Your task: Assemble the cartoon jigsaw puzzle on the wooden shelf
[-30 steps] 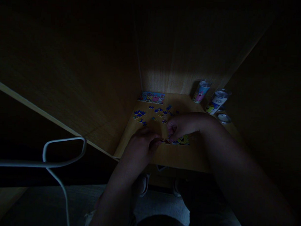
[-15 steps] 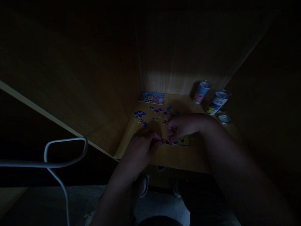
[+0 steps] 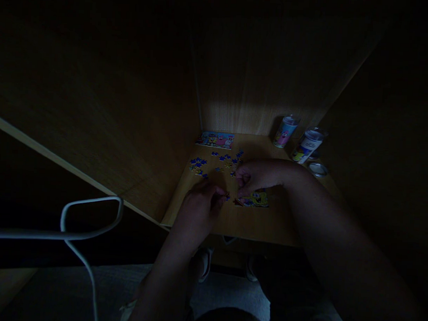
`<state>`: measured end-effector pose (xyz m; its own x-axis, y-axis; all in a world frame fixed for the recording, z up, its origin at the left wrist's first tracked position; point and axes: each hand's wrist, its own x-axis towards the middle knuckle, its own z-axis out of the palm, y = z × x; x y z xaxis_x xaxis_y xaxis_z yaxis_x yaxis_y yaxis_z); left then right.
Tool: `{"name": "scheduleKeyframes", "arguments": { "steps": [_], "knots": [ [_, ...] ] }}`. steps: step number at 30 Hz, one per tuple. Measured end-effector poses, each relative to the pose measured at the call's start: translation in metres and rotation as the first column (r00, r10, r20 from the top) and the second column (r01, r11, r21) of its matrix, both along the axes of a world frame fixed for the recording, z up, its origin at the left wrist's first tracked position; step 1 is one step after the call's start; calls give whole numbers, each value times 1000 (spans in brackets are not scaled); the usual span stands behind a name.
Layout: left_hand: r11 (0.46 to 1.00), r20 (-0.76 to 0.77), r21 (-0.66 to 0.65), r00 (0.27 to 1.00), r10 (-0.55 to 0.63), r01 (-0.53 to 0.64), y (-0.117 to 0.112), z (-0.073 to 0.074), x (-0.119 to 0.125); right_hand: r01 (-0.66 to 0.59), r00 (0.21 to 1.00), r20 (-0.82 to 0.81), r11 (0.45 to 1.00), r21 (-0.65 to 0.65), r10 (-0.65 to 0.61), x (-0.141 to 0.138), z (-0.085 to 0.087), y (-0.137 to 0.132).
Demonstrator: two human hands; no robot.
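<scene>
My left hand (image 3: 202, 203) pinches a small puzzle piece (image 3: 227, 197) between thumb and fingers, just left of a partly joined jigsaw puzzle (image 3: 255, 199) with a yellow cartoon figure. Over the upper left part of that puzzle is my right hand (image 3: 250, 175), its fingers curled together and pointing down. Whether a piece is between those fingers is hidden. Beyond both hands lie several loose puzzle pieces (image 3: 198, 162), many blue and some yellow. A colourful picture card (image 3: 215, 140) of cartoon characters lies flat at the back left.
Two clear-lidded cylinders, a pink-and-blue can (image 3: 285, 131) and a white-labelled can (image 3: 307, 145), stand at the back right. A round lid (image 3: 318, 169) lies near them. Wooden panels (image 3: 236, 114) enclose the small tabletop (image 3: 264, 225). A white cable (image 3: 93, 201) loops at left.
My left hand has drawn slightly left, away from the joined puzzle, with a piece in its fingers. My right hand has shifted a little up and left, baring more of the puzzle.
</scene>
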<state>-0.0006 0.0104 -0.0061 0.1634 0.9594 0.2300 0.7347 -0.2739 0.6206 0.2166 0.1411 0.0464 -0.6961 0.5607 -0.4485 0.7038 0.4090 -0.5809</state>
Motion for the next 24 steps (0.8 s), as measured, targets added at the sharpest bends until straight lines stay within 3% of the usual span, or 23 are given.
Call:
{"name": "scheduleKeyframes", "arguments": {
  "steps": [4, 6, 9, 20, 24],
  "knots": [
    [979, -136, 76, 971, 198, -189, 1, -1, 3, 192, 976, -152, 947, 256, -157, 2, -3, 10],
    [962, -189, 99, 944, 271, -256, 2, -2, 4, 210, 971, -184, 917, 340, -154, 3, -6, 14],
    [945, -224, 109, 919, 325, -308, 1, -2, 4, 186, 976, -176, 914, 361, -129, 2, -11, 16],
    [977, -196, 149, 965, 177, -149, 1, -3, 4, 47, 984, -177, 984, 174, -15, -11, -16, 6],
    [983, -218, 172, 970, 105, -68, -1, -7, 4, 115, 973, -223, 954, 278, -52, -10, -9, 6]
  ]
}}
